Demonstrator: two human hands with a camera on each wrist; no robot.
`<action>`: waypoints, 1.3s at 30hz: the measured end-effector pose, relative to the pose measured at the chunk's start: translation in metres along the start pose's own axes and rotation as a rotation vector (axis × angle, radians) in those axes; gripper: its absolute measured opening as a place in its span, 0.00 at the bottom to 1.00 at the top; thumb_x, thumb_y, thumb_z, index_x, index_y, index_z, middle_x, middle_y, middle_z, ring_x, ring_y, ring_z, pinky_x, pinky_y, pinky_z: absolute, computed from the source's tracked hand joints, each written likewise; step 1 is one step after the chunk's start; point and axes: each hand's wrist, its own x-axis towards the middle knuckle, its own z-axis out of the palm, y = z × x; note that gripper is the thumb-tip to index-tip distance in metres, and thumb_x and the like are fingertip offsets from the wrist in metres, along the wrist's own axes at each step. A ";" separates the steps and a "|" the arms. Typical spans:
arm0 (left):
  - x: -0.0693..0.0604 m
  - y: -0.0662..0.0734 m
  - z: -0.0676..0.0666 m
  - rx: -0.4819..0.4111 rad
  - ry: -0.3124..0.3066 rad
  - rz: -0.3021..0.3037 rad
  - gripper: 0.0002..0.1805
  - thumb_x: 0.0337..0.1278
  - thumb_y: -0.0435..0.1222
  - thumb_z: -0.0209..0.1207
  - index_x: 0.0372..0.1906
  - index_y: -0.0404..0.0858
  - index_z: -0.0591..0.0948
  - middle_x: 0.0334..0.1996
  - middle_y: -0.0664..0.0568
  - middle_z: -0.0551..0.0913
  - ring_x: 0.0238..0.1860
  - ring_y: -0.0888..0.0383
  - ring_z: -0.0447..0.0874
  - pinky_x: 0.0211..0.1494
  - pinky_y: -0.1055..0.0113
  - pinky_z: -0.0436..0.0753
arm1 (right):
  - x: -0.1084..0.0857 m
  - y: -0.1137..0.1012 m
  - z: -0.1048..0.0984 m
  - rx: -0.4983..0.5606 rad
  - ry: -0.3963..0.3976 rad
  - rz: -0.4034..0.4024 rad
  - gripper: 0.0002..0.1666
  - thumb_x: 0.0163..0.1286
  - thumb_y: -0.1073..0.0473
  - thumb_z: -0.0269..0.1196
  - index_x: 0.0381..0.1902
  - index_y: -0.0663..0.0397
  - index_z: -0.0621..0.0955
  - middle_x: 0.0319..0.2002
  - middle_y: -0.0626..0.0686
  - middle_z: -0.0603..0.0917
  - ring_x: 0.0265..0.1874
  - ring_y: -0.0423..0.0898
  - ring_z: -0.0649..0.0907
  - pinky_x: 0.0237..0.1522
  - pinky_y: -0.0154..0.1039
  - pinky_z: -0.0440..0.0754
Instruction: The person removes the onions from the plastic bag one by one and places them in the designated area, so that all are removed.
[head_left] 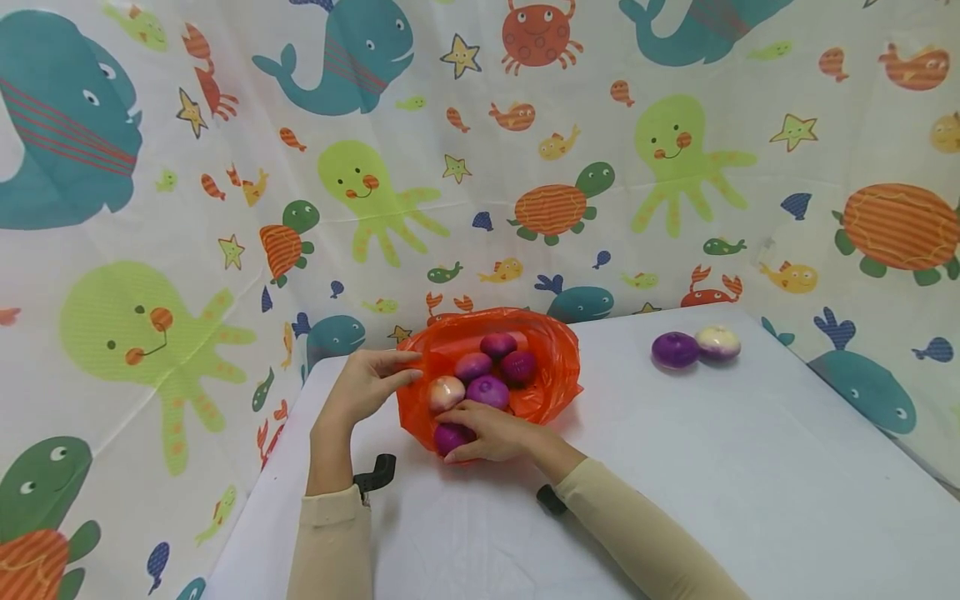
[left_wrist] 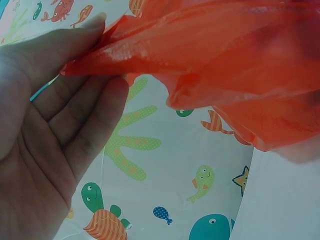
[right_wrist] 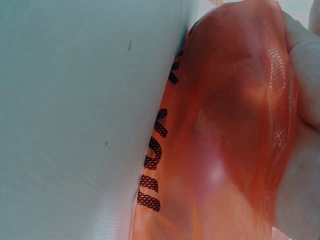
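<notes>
While a person's left hand (head_left: 367, 387) pinches the far-left part of its rim, a red plastic bag (head_left: 564, 367) gapes on a white counter (head_left: 675, 467), six onions visible inside. Nearest the person, low at the bag's front edge, lies a front purple onion (head_left: 452, 437), spanned by the curled fingers and thumb of the right hand (head_left: 491, 431); how firmly they grip cannot be told. Behind it sit a pale onion (head_left: 447, 393) and a cluster of four more purple onions (head_left: 487, 392). The left fingers are clamped on thin plastic, drawn to a point in the left wrist view.

The step in hand appears to be handling onions at the bag's mouth, though whether the front one is going in or coming out cannot be judged. Its next move would seem to call for a steady rim on the left and a clean lift or release on the right, without snagging the plastic.

Well apart at right, an outer purple onion (head_left: 674, 351) rests beside an outer white onion (head_left: 717, 343). Beyond hangs a sea-creature backdrop (head_left: 480, 125).
</notes>
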 end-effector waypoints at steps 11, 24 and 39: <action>0.002 -0.002 -0.003 -0.007 -0.001 0.002 0.22 0.64 0.47 0.70 0.59 0.42 0.88 0.48 0.49 0.92 0.49 0.49 0.91 0.54 0.52 0.90 | 0.000 0.002 -0.006 0.013 0.047 -0.056 0.42 0.70 0.39 0.69 0.78 0.40 0.71 0.72 0.45 0.74 0.73 0.46 0.71 0.72 0.49 0.76; 0.001 -0.002 -0.003 -0.018 0.006 0.005 0.20 0.65 0.45 0.70 0.58 0.44 0.88 0.47 0.49 0.92 0.48 0.50 0.91 0.53 0.53 0.90 | -0.015 0.007 -0.030 0.025 0.270 -0.001 0.42 0.65 0.40 0.73 0.75 0.34 0.74 0.68 0.48 0.75 0.70 0.48 0.70 0.65 0.53 0.82; 0.001 -0.001 -0.004 -0.028 0.004 0.001 0.18 0.65 0.45 0.70 0.57 0.47 0.89 0.45 0.50 0.92 0.47 0.51 0.91 0.52 0.54 0.91 | -0.030 0.013 -0.063 0.008 0.468 -0.065 0.38 0.64 0.45 0.76 0.71 0.30 0.77 0.66 0.47 0.73 0.70 0.49 0.68 0.59 0.52 0.87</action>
